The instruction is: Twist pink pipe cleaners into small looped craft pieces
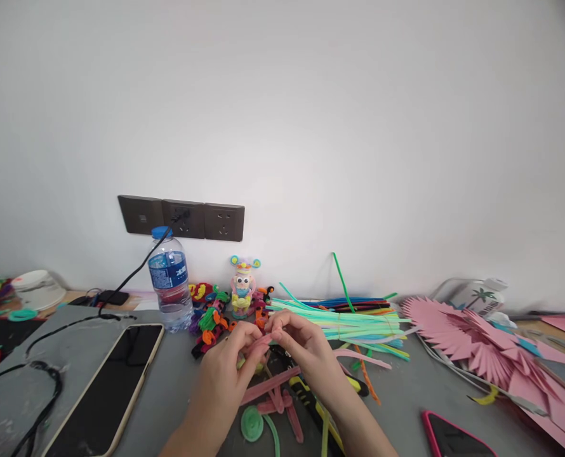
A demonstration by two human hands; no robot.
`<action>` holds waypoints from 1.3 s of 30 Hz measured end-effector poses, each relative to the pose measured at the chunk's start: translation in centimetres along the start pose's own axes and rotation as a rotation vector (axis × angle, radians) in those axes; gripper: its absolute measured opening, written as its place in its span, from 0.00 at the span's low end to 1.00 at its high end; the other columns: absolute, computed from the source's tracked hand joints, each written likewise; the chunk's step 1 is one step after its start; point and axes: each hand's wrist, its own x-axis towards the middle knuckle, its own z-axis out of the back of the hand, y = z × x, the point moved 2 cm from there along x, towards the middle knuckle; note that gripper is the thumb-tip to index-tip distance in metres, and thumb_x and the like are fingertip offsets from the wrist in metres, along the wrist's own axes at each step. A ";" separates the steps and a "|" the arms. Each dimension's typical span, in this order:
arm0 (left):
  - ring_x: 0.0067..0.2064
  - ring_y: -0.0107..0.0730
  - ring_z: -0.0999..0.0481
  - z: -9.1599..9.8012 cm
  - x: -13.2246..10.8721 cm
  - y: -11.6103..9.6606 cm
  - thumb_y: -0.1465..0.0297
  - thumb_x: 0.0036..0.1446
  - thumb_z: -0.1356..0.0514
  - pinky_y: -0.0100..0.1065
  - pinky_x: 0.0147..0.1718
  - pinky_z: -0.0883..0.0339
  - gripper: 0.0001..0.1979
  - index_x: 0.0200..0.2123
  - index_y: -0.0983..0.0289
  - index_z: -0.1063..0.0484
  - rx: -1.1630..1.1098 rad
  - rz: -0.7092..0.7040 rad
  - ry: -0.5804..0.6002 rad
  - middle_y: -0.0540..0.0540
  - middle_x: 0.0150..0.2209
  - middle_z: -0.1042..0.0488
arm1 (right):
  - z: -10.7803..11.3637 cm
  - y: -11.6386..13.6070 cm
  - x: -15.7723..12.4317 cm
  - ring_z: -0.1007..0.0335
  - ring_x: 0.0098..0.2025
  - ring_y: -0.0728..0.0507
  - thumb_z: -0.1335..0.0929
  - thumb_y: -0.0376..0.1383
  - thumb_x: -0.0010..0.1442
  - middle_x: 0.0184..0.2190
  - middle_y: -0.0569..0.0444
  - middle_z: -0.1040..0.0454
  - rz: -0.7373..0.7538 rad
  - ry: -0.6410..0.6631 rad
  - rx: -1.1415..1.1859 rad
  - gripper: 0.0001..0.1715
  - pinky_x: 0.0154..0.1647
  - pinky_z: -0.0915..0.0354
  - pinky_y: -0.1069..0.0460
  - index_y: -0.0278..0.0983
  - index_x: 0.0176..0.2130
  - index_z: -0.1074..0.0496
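My left hand [225, 374] and my right hand [306, 349] meet above the middle of the grey table. Between their fingertips is a pink pipe cleaner [262, 341], pinched from both sides; its far parts are hidden by the fingers. Below the hands lie loose pink pipe cleaner pieces [272, 384] and a light green pipe cleaner coil [252, 424] with a tail. A black and yellow tool [308, 400] is partly covered by my right wrist. Just beyond my fingers stands a small pipe cleaner figure [241, 292] with round eyes.
Behind the hands lie bundled pipe cleaners [353, 324] and colourful twisted pieces [212, 318]. A water bottle [169, 279] stands left, near a phone [108, 387] and black cable [44, 387]. Pink folded paper [473, 349] and a pink-edged phone [454, 437] are right.
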 end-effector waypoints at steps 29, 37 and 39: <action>0.33 0.33 0.25 1.1 1.3 1.4 0.59 0.45 0.31 0.32 0.34 0.32 0.21 0.40 0.65 0.27 -0.961 0.477 -0.200 0.54 0.30 0.23 | 0.6 -0.2 -0.3 0.32 0.33 0.44 0.34 0.28 0.55 0.28 0.55 0.29 -0.003 0.096 -0.533 0.06 0.32 0.39 0.53 0.38 0.28 0.29; 0.32 0.30 0.27 1.0 1.2 1.6 0.58 0.45 0.31 0.31 0.34 0.32 0.19 0.36 0.65 0.27 -0.900 0.489 -0.191 0.54 0.31 0.23 | 1.9 0.8 -0.3 0.40 0.26 0.46 0.34 0.38 0.62 0.24 0.55 0.33 0.175 -0.239 -0.614 0.09 0.27 0.45 0.53 0.39 0.29 0.31; 0.34 0.33 0.26 1.0 1.2 1.5 0.59 0.46 0.32 0.31 0.34 0.33 0.18 0.36 0.64 0.28 -0.864 0.469 -0.172 0.54 0.31 0.23 | 2.0 1.1 -0.4 0.42 0.24 0.46 0.35 0.38 0.63 0.23 0.56 0.34 0.222 -0.298 -0.624 0.10 0.26 0.47 0.53 0.38 0.30 0.29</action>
